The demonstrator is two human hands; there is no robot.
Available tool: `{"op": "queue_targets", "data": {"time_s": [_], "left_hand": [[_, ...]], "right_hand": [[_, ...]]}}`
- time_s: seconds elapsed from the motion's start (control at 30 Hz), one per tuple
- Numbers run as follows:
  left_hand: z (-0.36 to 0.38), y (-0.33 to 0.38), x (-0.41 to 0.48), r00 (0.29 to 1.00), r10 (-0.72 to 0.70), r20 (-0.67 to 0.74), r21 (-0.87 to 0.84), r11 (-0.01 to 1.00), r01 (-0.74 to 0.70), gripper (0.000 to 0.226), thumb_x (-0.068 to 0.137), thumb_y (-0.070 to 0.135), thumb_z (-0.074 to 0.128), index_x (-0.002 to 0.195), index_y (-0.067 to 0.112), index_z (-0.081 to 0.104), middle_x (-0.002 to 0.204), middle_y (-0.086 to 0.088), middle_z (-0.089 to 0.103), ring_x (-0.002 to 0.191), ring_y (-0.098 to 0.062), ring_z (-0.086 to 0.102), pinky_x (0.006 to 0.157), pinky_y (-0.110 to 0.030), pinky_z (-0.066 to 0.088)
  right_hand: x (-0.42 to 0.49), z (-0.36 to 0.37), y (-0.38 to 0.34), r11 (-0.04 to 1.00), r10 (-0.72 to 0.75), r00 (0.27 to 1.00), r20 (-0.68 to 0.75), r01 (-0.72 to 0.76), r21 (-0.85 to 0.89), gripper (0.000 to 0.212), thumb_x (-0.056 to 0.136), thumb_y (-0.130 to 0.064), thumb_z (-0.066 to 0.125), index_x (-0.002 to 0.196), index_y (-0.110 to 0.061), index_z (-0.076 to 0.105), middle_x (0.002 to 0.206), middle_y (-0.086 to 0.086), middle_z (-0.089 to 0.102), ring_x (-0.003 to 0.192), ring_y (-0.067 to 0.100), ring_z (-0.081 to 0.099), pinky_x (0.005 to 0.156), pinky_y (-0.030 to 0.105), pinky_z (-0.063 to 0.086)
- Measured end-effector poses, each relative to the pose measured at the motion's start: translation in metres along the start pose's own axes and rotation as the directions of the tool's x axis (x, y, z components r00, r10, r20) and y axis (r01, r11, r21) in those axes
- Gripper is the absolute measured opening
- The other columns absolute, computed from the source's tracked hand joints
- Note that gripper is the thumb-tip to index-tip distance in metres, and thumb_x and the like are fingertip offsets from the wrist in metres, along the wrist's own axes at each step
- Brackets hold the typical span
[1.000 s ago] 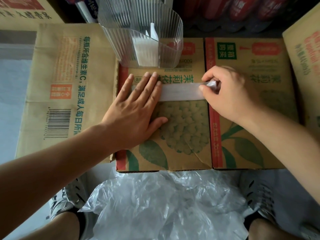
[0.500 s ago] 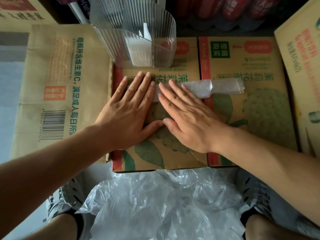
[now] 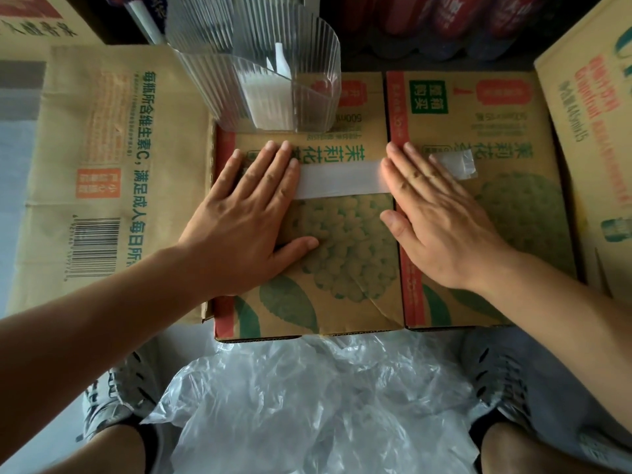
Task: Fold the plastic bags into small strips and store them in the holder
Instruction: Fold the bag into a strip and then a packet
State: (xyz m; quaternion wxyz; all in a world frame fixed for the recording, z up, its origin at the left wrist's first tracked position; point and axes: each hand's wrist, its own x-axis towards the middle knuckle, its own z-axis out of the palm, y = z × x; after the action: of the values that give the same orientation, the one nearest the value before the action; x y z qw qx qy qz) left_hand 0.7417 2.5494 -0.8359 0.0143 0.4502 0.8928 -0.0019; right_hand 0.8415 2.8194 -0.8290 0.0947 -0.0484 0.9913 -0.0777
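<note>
We see the folded plastic strip (image 3: pixel 342 179) lying flat across the top of two cardboard boxes (image 3: pixel 359 268) that stand side by side, crossing the seam between them. Its right end (image 3: pixel 456 164) pokes out crumpled past the fingers, well short of the box's right edge; bare cardboard stays open in front of the strip, down to the near edge.

Our left hand (image 3: pixel 253 213) lies palm-down, fingers straight and close together, pressing the strip's left end. Our right hand (image 3: pixel 434 213) is also flat and spread — it covers the strip's right part. Neither hand grips anything; both simply press down, with a stretch of strip bare between them.

Behind the strip, just beyond the left fingertips, stands the clear ribbed holder (image 3: pixel 260 70), with white folded strips (image 3: pixel 270 97) upright inside it.

Nearer to us, a heap of loose clear plastic bags (image 3: pixel 307 405) lies below the boxes' front edge — between our two shoes (image 3: pixel 116 395).
</note>
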Motion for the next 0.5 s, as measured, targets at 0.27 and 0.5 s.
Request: {"op": "queue_targets", "data": {"time_s": [0.27,0.5], "left_hand": [[-0.006,-0.013,-0.006,0.998,0.045,-0.049,-0.03,0.998,-0.046,0.082,0.104,0.06,0.027,0.16,0.002,0.018,0.168,-0.017,0.016,0.157,-0.03,0.012,0.126,-0.054,0.013],[-0.006,-0.017,-0.025,0.999,-0.008,0.033,0.075,0.997,0.005,0.089,0.102,0.067,0.015,0.16,0.0,0.017,0.168,-0.019,0.013,0.157,-0.032,0.011,0.124,-0.057,0.015]], "right_hand": [[0.003,0.003,-0.001,1.0,-0.006,0.999,-0.045,0.005,-0.029,0.072,0.105,-0.054,0.007,0.162,-0.01,0.009,0.171,0.005,0.001,0.158,0.018,-0.004,0.129,0.042,0.006],[0.001,0.002,0.002,0.997,-0.015,1.0,-0.026,0.013,-0.079,0.073,0.104,-0.055,0.004,0.162,-0.011,0.007,0.171,0.005,0.0,0.158,0.019,-0.004,0.128,0.048,0.005]]}}
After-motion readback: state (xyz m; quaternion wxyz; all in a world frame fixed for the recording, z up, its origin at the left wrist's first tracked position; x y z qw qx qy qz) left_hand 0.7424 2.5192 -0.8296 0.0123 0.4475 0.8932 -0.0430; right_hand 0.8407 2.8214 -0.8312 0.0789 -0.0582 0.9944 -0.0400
